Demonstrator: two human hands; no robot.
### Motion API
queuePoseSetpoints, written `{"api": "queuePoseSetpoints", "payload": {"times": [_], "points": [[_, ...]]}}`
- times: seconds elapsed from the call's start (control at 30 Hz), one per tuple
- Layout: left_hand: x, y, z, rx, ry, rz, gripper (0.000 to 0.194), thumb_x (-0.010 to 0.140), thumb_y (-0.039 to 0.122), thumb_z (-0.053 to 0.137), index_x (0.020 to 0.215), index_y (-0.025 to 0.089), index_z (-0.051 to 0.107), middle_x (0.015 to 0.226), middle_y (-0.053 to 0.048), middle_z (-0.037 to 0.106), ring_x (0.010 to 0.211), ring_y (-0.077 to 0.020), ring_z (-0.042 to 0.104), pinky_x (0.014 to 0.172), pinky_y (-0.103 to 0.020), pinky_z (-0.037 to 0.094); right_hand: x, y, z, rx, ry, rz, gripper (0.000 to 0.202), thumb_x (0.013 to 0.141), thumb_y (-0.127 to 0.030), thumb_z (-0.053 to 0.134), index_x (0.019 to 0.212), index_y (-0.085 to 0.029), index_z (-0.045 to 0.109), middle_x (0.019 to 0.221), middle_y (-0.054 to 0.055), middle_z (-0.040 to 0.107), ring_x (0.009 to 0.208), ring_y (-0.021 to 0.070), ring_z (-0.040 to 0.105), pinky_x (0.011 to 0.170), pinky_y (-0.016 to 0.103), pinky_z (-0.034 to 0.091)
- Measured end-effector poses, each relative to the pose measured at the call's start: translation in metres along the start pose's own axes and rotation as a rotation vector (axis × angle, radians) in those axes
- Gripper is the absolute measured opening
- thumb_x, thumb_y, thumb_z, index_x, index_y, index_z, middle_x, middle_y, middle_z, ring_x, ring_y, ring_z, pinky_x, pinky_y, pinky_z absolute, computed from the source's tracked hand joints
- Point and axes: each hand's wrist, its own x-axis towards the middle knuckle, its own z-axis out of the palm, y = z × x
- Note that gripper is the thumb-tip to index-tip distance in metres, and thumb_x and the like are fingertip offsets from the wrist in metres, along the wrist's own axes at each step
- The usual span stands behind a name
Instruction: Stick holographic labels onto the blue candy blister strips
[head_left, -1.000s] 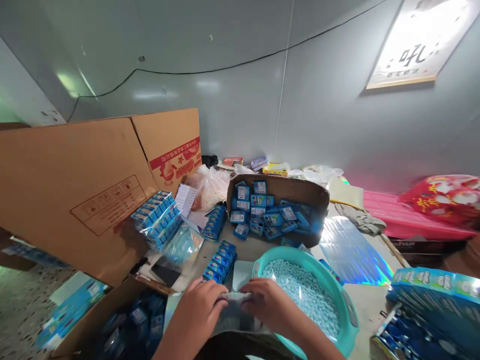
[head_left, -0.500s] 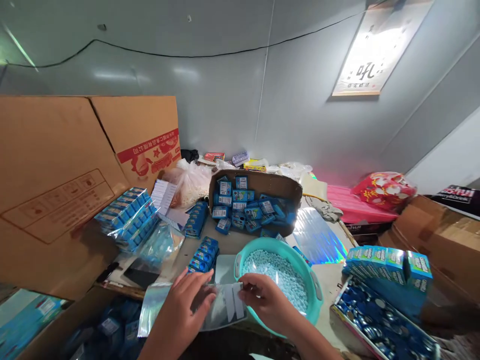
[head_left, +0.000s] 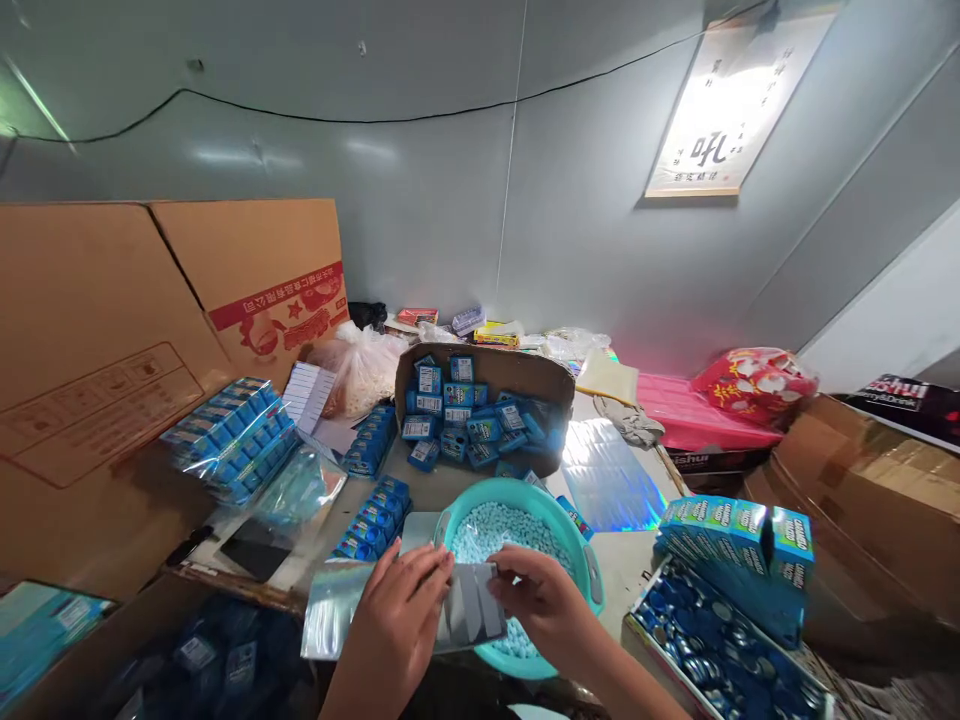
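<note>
In front of me a clear, shiny plastic bag (head_left: 328, 615) with pale strips near its right end is stretched between my hands. My left hand (head_left: 397, 625) lies over its middle, fingers together and closed on it. The thumb is largely hidden. At the right end, my right hand (head_left: 538, 595) pinches the bag's edge between thumb and fingertips. Just beyond and partly below them stands a turquoise basin (head_left: 534, 487) full of small pale-blue pellets (head_left: 491, 525). A row of little blue boxes (head_left: 379, 515) lies behind my left hand.
A tipped carton (head_left: 559, 385) holds several blue boxes behind the basin. Film-wrapped blue packs (head_left: 232, 440) stand at left by a large cardboard box (head_left: 97, 330). To the right are a tray of blue round pieces (head_left: 720, 650) and a row of blue cartons (head_left: 712, 530).
My left hand has gone from fingers spread with the thumb apart to fingers together on the bag. The right hand still pinches the bag's end. The view has shifted slightly right.
</note>
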Motion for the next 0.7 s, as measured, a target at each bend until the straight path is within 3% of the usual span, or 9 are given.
{"api": "queuePoseSetpoints", "payload": {"times": [0.13,0.3,0.4,0.47,0.57,0.7], "points": [[-0.002,0.006,0.001,-0.002,0.079,0.066,0.045,0.091,0.009,0.053,0.132,0.025,0.06,0.124,-0.005,0.075,0.117,-0.0193,0.068,0.104,-0.042,0.055,-0.007,0.003,-0.008,0.085,-0.001,-0.001,0.027,0.087,-0.047,0.067,0.082,-0.021,0.069,0.079,0.001,0.055,0.075,0.0173,0.052,0.062,0.028,0.044],[-0.002,0.018,-0.014,-0.022,0.117,-0.006,0.038,0.087,0.017,0.062,0.124,0.025,0.064,0.127,-0.008,0.073,0.124,-0.0244,0.063,0.105,-0.047,0.054,-0.001,0.003,-0.008,0.12,0.011,-0.026,0.03,0.084,-0.051,0.072,0.081,-0.021,0.072,0.077,0.002,0.058,0.072,0.0169,0.053,0.06,0.027,0.047],[-0.007,0.026,-0.021,-0.079,0.179,-0.039,0.026,0.084,0.015,0.065,0.108,0.024,0.068,0.119,-0.005,0.076,0.123,-0.0242,0.065,0.109,-0.045,0.052,0.009,0.0,-0.002,0.22,0.102,0.084,0.038,0.073,-0.055,0.08,0.084,-0.019,0.075,0.075,0.003,0.065,0.068,0.0179,0.058,0.058,0.029,0.051],[-0.018,0.028,-0.02,-0.22,0.193,-0.066,0.018,0.084,0.011,0.064,0.096,0.024,0.067,0.104,0.0,0.08,0.11,-0.018,0.071,0.108,-0.037,0.053,0.015,-0.001,0.002,0.261,0.186,0.142,0.045,0.067,-0.058,0.083,0.089,-0.019,0.076,0.076,0.005,0.07,0.069,0.0209,0.062,0.059,0.031,0.055],[-0.045,0.025,-0.008,-0.5,0.24,-0.352,0.011,0.086,0.015,0.064,0.081,0.024,0.062,0.088,0.002,0.079,0.088,-0.0118,0.074,0.093,-0.026,0.058,0.024,0.0,0.006,0.253,0.292,0.149,0.047,0.064,-0.058,0.085,0.09,-0.019,0.076,0.079,0.006,0.073,0.07,0.0226,0.065,0.058,0.031,0.056],[-0.087,0.003,0.004,-0.799,0.435,-1.013,0.019,0.085,0.038,0.069,0.078,0.022,0.061,0.081,-0.001,0.075,0.079,-0.0157,0.072,0.074,-0.024,0.06,0.035,0.027,0.009,0.232,0.383,0.201,0.047,0.06,-0.056,0.086,0.085,-0.019,0.075,0.078,0.005,0.074,0.067,0.0221,0.066,0.056,0.03,0.055]]}}
